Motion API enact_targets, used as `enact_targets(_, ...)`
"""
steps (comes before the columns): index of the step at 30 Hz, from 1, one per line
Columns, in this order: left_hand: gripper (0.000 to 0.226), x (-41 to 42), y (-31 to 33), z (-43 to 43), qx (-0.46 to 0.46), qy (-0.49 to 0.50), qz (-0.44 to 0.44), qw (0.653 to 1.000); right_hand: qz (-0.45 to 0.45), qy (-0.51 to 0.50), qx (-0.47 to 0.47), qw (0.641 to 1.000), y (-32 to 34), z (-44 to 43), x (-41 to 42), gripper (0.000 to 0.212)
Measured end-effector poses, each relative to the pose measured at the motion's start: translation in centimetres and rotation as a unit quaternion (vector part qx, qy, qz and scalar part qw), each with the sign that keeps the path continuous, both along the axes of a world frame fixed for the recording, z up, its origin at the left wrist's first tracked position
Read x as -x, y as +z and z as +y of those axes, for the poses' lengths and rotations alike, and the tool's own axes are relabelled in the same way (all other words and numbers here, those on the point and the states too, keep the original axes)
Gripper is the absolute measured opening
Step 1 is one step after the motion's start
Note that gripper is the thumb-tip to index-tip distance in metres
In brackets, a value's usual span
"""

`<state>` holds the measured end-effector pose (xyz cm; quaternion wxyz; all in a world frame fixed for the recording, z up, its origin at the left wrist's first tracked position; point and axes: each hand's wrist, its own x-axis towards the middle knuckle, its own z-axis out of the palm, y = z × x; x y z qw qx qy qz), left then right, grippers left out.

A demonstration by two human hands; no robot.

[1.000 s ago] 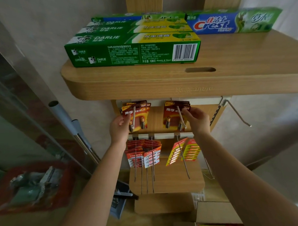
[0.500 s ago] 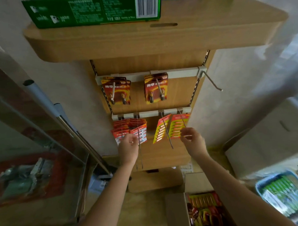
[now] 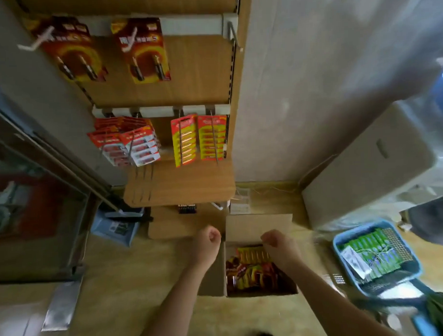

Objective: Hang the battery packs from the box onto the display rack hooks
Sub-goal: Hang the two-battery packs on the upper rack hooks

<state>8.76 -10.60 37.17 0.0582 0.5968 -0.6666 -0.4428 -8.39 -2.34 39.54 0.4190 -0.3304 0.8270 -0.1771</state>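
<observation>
Cardboard box (image 3: 257, 227) sits at 6 o'clock beneath the display rack (image 3: 199, 75), with battery packs (image 3: 249, 270) heaped inside. Both hands have dropped from the hooks at 12 o'clock. The left hand (image 3: 205, 243) has its fingers clenched on nothing. The right hand (image 3: 281, 246) curls over the packs, its grasp unclear, and is probably fetching another.

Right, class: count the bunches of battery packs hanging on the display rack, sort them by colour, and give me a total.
Dark red and orange packs: 2 bunches
Red and white packs: 2 bunches
Yellow packs: 2 bunches
Total: 6 bunches
</observation>
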Motion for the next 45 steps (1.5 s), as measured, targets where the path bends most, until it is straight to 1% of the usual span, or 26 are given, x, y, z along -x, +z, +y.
enact_targets(2, 0.012, 1.6, -2.7, 2.7, -0.025, 0.012, 0.000, 1.000, -0.006, 0.006, -0.027, 1.000, -2.1, 2.1, 1.6, 0.020)
enact_targets(5, 0.014, 3.2, -6.3, 6.0, -0.060, 0.005, -0.018, 0.998, -0.019, -0.003, -0.056, 0.998, -5.2, 4.7, 3.3, 0.018)
enact_targets(8, 0.011, 4.2, -9.5, 7.8, -0.085, -0.006, -0.018, 0.996, -0.038, -0.015, -0.067, 0.997, -8.3, 6.3, 4.5, 0.013)
enact_targets(10, 0.009, 4.8, -12.3, 8.2, -0.092, -0.009, -0.020, 0.996, -0.038, -0.028, -0.067, 0.997, -10.9, 6.8, 5.3, 0.014)
enact_targets(13, 0.012, 5.9, -17.9, 8.2, -0.114, -0.008, -0.017, 0.993, -0.024, -0.036, -0.071, 0.997, -16.4, 7.4, 6.6, 0.017)
enact_targets(16, 0.011, 7.1, -25.1, 8.6, -0.125, -0.013, -0.008, 0.992, -0.014, -0.019, -0.087, 0.996, -22.7, 8.2, 7.9, 0.023)
enact_targets(20, 0.012, 8.6, -35.2, 8.7, -0.132, -0.063, -0.007, 0.989, 0.028, 0.030, -0.105, 0.994, -33.0, 9.6, 9.3, 0.024)
enact_targets(23, 0.018, 10.1, -42.3, 7.7, -0.106, -0.115, -0.018, 0.987, 0.044, 0.115, -0.123, 0.985, -40.7, 9.7, 10.5, 0.029)
enact_targets(26, 0.022, 11.4, -48.0, 6.5, -0.085, -0.153, -0.035, 0.984, 0.063, 0.206, -0.150, 0.965, -46.4, 9.1, 11.5, 0.037)
enact_targets(30, 0.020, 13.5, -54.1, 5.1, -0.078, -0.221, -0.048, 0.971, 0.134, 0.294, -0.204, 0.924, -52.4, 8.4, 12.3, 0.034)
enact_targets(32, 0.022, 14.6, -55.8, 4.8, -0.085, -0.263, -0.058, 0.959, 0.168, 0.334, -0.235, 0.897, -54.5, 8.2, 12.3, 0.032)
enact_targets(34, 0.024, 15.7, -56.8, 4.8, -0.090, -0.300, -0.070, 0.947, 0.216, 0.369, -0.247, 0.870, -55.7, 7.9, 12.2, 0.030)
enact_targets(36, 0.026, 16.6, -57.5, 5.2, -0.085, -0.327, -0.090, 0.937, 0.248, 0.385, -0.258, 0.851, -56.4, 7.9, 12.0, 0.029)
enact_targets(37, 0.028, 16.9, -57.7, 5.5, -0.083, -0.339, -0.099, 0.932, 0.259, 0.394, -0.269, 0.840, -56.8, 8.0, 12.0, 0.030)
enact_targets(40, 0.034, 17.1, -58.0, 6.7, -0.093, -0.359, -0.111, 0.922, 0.297, 0.443, -0.301, 0.791, -57.5, 8.6, 11.8, 0.040)
enact_targets(41, 0.036, 17.1, -58.1, 7.0, -0.099, -0.361, -0.111, 0.921, 0.301, 0.452, -0.302, 0.783, -57.5, 8.8, 11.7, 0.041)
enact_targets(43, 0.039, 16.9, -58.3, 7.7, -0.109, -0.364, -0.113, 0.918, 0.298, 0.447, -0.287, 0.793, -57.2, 8.9, 11.6, 0.035)
enact_targets(45, 0.037, 16.8, -58.2, 8.1, -0.118, -0.366, -0.110, 0.916, 0.294, 0.417, -0.252, 0.822, -56.2, 8.6, 11.6, 0.030)
